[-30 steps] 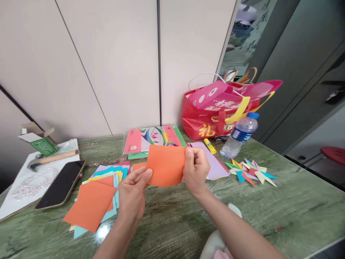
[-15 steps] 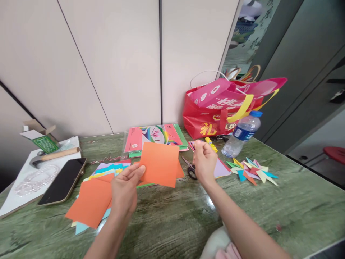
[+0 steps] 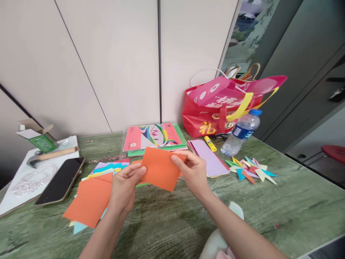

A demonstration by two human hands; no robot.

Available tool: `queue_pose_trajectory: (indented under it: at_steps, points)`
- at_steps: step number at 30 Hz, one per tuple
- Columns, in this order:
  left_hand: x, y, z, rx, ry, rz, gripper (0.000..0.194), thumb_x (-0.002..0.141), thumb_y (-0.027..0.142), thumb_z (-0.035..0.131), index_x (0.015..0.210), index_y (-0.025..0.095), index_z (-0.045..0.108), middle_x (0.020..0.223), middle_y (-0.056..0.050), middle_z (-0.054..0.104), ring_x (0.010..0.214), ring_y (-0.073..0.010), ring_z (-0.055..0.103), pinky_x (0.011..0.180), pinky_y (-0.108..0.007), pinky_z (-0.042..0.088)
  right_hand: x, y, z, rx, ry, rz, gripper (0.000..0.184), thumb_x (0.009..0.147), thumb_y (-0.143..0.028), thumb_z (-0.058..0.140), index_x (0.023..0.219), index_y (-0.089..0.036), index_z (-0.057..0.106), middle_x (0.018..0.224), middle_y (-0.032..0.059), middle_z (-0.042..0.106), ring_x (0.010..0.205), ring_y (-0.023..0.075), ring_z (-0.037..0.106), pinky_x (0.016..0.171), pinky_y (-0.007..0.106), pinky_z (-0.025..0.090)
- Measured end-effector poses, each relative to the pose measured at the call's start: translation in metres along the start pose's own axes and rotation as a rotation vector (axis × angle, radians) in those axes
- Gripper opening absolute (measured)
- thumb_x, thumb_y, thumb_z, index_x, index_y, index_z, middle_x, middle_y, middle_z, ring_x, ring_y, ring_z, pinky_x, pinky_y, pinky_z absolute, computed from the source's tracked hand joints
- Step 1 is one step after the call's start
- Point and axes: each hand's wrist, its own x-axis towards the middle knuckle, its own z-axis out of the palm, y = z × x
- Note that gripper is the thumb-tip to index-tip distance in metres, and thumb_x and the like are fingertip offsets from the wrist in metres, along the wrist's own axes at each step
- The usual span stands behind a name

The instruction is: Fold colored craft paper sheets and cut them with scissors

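I am holding an orange square of paper [image 3: 161,172] up over the green surface [image 3: 161,226], with both hands closed on it. My left hand [image 3: 126,181] is pinching its left edge — thumb on the near face — and my right hand [image 3: 192,171] is gripping its upper right corner, the thumb lying across the front. The sheet is tilting a little, its lowest corner pointing down toward me. On my left, a loose stack of coloured squares [image 3: 91,199] is lying fanned out, orange on top, near a black phone [image 3: 60,181]. Beyond my hands a pink-covered paper pack [image 3: 155,136] is resting near the wall [image 3: 121,64]. To my right, lilac sheets [image 3: 208,158] are lying with a yellow glue stick [image 3: 210,143] at their upper end, and a water bottle [image 3: 241,133] is leaning in front of the red bag [image 3: 205,117] — the folded paper pieces [image 3: 253,169] are sitting in a colourful cluster nearer me.
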Motion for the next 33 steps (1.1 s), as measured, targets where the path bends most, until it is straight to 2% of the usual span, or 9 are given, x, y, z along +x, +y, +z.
queue_pose_trajectory:
  at_steps: [6, 14, 18, 21, 23, 25, 27, 30, 33]
  points:
    - [0.001, -0.001, 0.001, 0.01, 0.006, 0.014, 0.024, 0.043, 0.019, 0.079, 0.063, 0.015, 0.065, 0.057, -0.001, 0.067, 0.052, -0.0112, 0.06, 0.049, -0.019, 0.046, -0.001, -0.004, -0.001, -0.034, 0.021, -0.057, 0.009, 0.069, -0.021, 0.063, 0.077, -0.021, 0.067, 0.075, 0.001, 0.068, 0.068, 0.015, 0.06, 0.06, 0.026, 0.048]
    - [0.002, -0.002, -0.002, 0.06, 0.047, 0.157, 0.022, 0.045, 0.02, 0.077, 0.064, 0.016, 0.066, 0.059, -0.001, 0.067, 0.057, -0.0127, 0.06, 0.056, -0.022, 0.047, -0.003, -0.005, -0.002, -0.063, -0.034, -0.157, 0.009, 0.069, -0.017, 0.061, 0.074, -0.022, 0.067, 0.076, 0.0014, 0.067, 0.075, 0.0162, 0.061, 0.066, 0.029, 0.048]
    - [0.003, -0.003, -0.001, 0.098, 0.057, 0.196, 0.022, 0.046, 0.022, 0.076, 0.065, 0.015, 0.066, 0.062, -0.003, 0.068, 0.059, -0.0149, 0.061, 0.058, -0.025, 0.048, -0.003, -0.007, -0.001, -0.058, -0.054, -0.114, 0.007, 0.07, -0.02, 0.06, 0.073, -0.021, 0.066, 0.075, 0.002, 0.068, 0.073, 0.0163, 0.061, 0.065, 0.029, 0.049]
    - [0.004, 0.008, -0.006, 0.202, 0.058, 0.172, 0.026, 0.046, 0.024, 0.077, 0.068, 0.015, 0.067, 0.064, -0.005, 0.068, 0.059, -0.0161, 0.061, 0.057, -0.026, 0.049, 0.001, 0.0, -0.002, -0.052, -0.015, -0.024, 0.009, 0.072, -0.025, 0.058, 0.075, -0.019, 0.065, 0.075, 0.0027, 0.068, 0.072, 0.0159, 0.062, 0.064, 0.029, 0.05]
    - [0.008, 0.023, -0.018, 0.31, 0.058, 0.138, 0.034, 0.045, 0.027, 0.077, 0.076, 0.015, 0.068, 0.063, -0.005, 0.068, 0.059, -0.0167, 0.06, 0.054, -0.024, 0.048, 0.005, 0.01, -0.004, -0.078, -0.033, 0.039, 0.015, 0.076, -0.027, 0.053, 0.08, -0.018, 0.064, 0.079, 0.0041, 0.068, 0.074, 0.0166, 0.062, 0.067, 0.03, 0.051]
    - [0.014, 0.042, -0.038, 0.44, 0.063, 0.134, 0.041, 0.044, 0.03, 0.077, 0.082, 0.017, 0.068, 0.06, -0.004, 0.067, 0.056, -0.0159, 0.058, 0.046, -0.021, 0.044, 0.008, 0.023, -0.007, -0.172, -0.103, 0.048, 0.017, 0.077, -0.025, 0.051, 0.086, -0.017, 0.063, 0.082, 0.0055, 0.068, 0.074, 0.0169, 0.063, 0.069, 0.033, 0.051]
    - [0.02, 0.061, -0.062, 0.587, 0.121, 0.124, 0.043, 0.041, 0.032, 0.078, 0.08, 0.017, 0.069, 0.063, -0.006, 0.067, 0.057, -0.015, 0.056, 0.041, -0.018, 0.04, 0.009, 0.038, -0.008, -0.386, -0.214, -0.015, 0.016, 0.076, -0.02, 0.051, 0.085, -0.018, 0.064, 0.086, 0.0057, 0.068, 0.081, 0.0184, 0.063, 0.074, 0.035, 0.05]
    - [0.024, 0.08, -0.095, 0.694, 0.151, 0.013, 0.04, 0.044, 0.038, 0.077, 0.078, 0.018, 0.07, 0.066, -0.006, 0.068, 0.056, -0.0174, 0.056, 0.043, -0.021, 0.041, 0.007, 0.055, -0.008, -0.653, -0.402, -0.138, 0.027, 0.074, -0.015, 0.051, 0.099, -0.019, 0.06, 0.101, 0.0073, 0.064, 0.095, 0.0197, 0.058, 0.086, 0.038, 0.045]
    - [0.024, 0.086, -0.113, 0.726, 0.145, -0.057, 0.027, 0.047, 0.03, 0.076, 0.072, 0.019, 0.07, 0.061, -0.003, 0.068, 0.055, -0.0183, 0.057, 0.047, -0.023, 0.042, 0.003, 0.067, -0.006, -0.822, -0.554, -0.19, 0.037, 0.074, -0.017, 0.055, 0.111, -0.017, 0.054, 0.116, 0.0117, 0.055, 0.111, 0.0222, 0.048, 0.096, 0.04, 0.037]
